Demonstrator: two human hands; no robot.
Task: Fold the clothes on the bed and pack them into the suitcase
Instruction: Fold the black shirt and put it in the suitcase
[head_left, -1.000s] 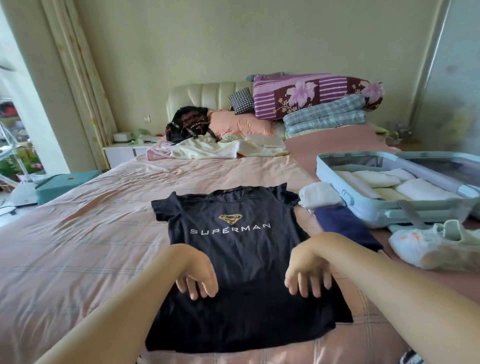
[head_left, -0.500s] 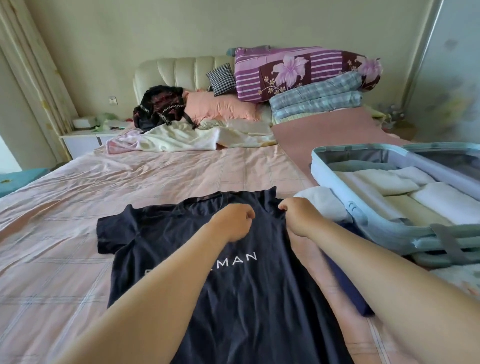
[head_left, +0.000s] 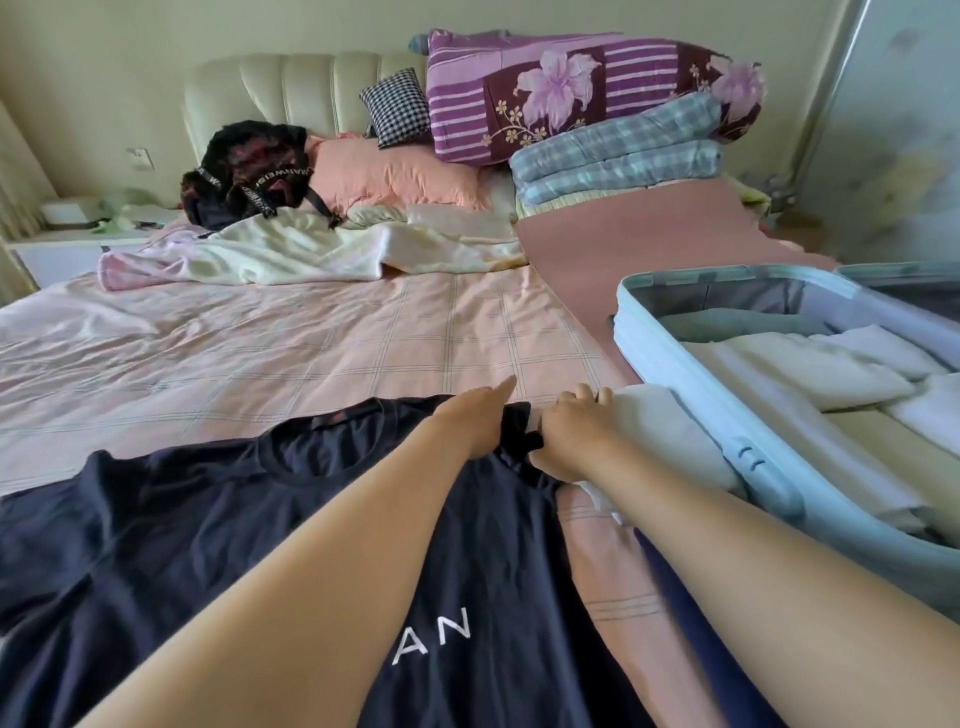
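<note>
head view: at far left a white nightstand (head_left: 67, 244) stands beside the bed (head_left: 260, 353), which has a pink checked sheet. a black backpack (head_left: 249, 171) sits at the headboard end, with crumpled pale clothes (head_left: 311, 254) lying just in front of it. nearer the camera the dark t-shirt (head_left: 156, 519) lies flat and front up on the sheet, collar pointing away, the letters "an" showing between the forearms. the left hand (head_left: 478, 421) lies on the t-shirt's shoulder beside the collar, fingers straight and pointing away, pressing the cloth without gripping it. just right of it the sleeve stands bunched up, pinched by the right hand (head_left: 576, 436), whose fingers are curled, knuckles up, against a folded white garment (head_left: 670, 441). that garment touches the open pale blue suitcase (head_left: 717, 410), which holds folded white and cream pieces. behind, checked blankets (head_left: 618, 161) and a purple floral quilt (head_left: 571, 93) are stacked at the bed's head
</note>
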